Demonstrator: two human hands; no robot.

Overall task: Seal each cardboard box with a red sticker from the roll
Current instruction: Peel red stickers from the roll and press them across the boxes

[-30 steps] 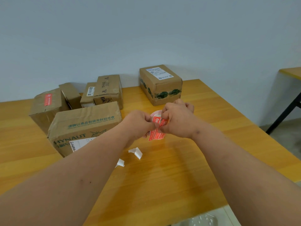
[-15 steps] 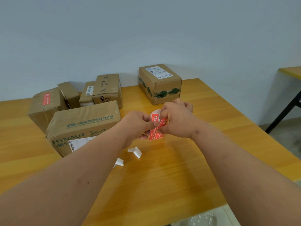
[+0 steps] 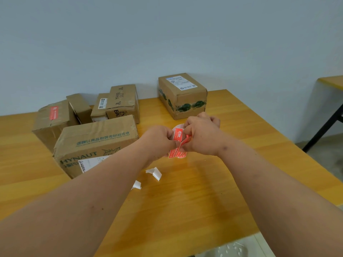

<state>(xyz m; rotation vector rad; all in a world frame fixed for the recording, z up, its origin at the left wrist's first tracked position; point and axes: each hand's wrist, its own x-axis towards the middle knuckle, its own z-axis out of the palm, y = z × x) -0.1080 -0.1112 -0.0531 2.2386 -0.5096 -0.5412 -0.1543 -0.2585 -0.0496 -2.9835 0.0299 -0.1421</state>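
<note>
The left hand (image 3: 161, 140) is gripping the sticker roll (image 3: 177, 134) above the table (image 3: 204, 191), both forearms reaching forward, while the right hand (image 3: 201, 135) is pinching a red sticker (image 3: 186, 140) that is lifting off the roll. Two paper scraps (image 3: 154, 173) are lying nearer the person, with boxes (image 3: 96, 143) crowding the left and one box (image 3: 182, 95) just behind the hands. The loose strip (image 3: 176, 153) is hanging down, its long axis near vertical.
</note>
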